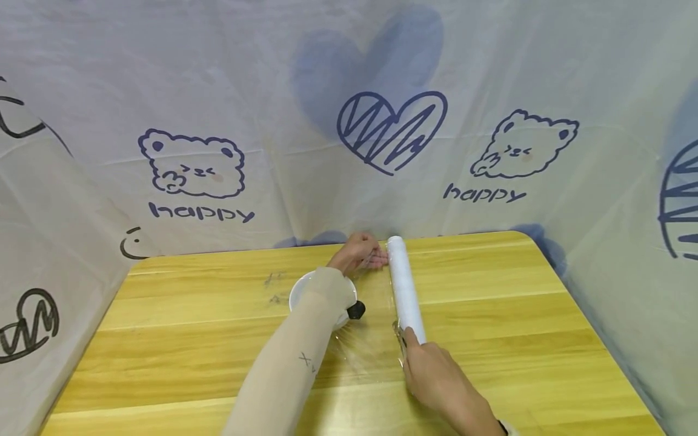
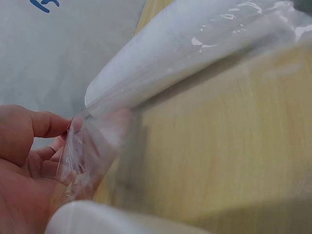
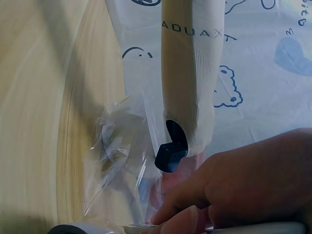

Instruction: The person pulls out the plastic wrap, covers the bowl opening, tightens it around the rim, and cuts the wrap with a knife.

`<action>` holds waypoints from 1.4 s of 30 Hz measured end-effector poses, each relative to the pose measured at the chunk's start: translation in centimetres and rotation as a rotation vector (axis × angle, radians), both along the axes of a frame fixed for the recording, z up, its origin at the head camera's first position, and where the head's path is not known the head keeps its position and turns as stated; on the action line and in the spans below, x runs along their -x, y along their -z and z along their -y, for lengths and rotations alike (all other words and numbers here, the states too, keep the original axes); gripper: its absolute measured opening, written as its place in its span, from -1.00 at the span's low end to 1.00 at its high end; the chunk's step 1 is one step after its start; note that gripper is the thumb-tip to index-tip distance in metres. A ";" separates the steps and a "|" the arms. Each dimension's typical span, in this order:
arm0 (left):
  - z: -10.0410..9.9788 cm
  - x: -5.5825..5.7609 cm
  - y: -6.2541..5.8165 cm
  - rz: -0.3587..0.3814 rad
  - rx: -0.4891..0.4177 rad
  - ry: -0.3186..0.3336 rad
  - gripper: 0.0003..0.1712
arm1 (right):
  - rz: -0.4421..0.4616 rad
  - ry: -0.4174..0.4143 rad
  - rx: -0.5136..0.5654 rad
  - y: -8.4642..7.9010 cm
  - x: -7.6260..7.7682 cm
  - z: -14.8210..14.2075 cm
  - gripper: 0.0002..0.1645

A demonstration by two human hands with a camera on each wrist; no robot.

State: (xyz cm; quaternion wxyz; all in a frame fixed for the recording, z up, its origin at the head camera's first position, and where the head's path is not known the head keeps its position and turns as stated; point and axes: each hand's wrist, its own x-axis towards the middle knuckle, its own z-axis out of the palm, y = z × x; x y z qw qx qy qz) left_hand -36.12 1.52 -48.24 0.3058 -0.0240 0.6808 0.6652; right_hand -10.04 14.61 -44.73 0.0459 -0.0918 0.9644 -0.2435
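A white roll of cling film (image 1: pixel 405 284) lies lengthwise on the table, with clear film (image 2: pixel 80 163) drawn off its left side. My left hand (image 1: pixel 361 251) pinches the edge of this film between thumb and finger near the roll's far end. Under my left forearm sits a white bowl (image 1: pixel 301 292), partly hidden by the sleeve. My right hand (image 1: pixel 436 372) is at the roll's near end, gripping slim metal scissors (image 1: pixel 400 339) beside the film edge. In the right wrist view only a bit of the scissors' metal (image 3: pixel 139 227) shows past the fingers.
The wooden table (image 1: pixel 518 339) reaches back to a printed cloth (image 1: pixel 305 151) that hangs behind it and along both sides. A black wrist camera (image 1: pixel 356 310) juts from the left sleeve beside the bowl. Crumpled film (image 3: pixel 114 151) spreads over the table left of the roll.
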 end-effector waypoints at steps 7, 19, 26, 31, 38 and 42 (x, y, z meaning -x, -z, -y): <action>-0.1 0.0 -0.1 -0.004 0.001 0.005 -0.80 | 0.050 0.021 0.012 -0.1 -1.2 -0.1 -0.60; 0.1 -0.1 -0.1 -0.017 0.007 0.001 -0.77 | 0.141 0.018 0.060 0.1 -3.0 0.0 -0.43; 0.1 -0.1 0.0 -0.017 -0.002 0.005 -0.77 | 0.135 -0.001 0.031 0.6 -4.1 -0.1 -0.43; 0.0 0.1 0.0 -0.014 -0.005 0.005 -0.78 | 0.142 -0.042 0.040 0.8 -4.6 -0.6 -0.40; 0.3 -0.1 -0.4 -0.011 -0.002 0.015 -0.68 | 0.096 -0.113 0.052 1.3 -5.4 -1.1 -0.51; 0.6 -0.1 -0.4 -0.003 -0.029 -0.016 -0.72 | 0.105 -0.120 0.087 1.5 -5.8 -1.3 -0.47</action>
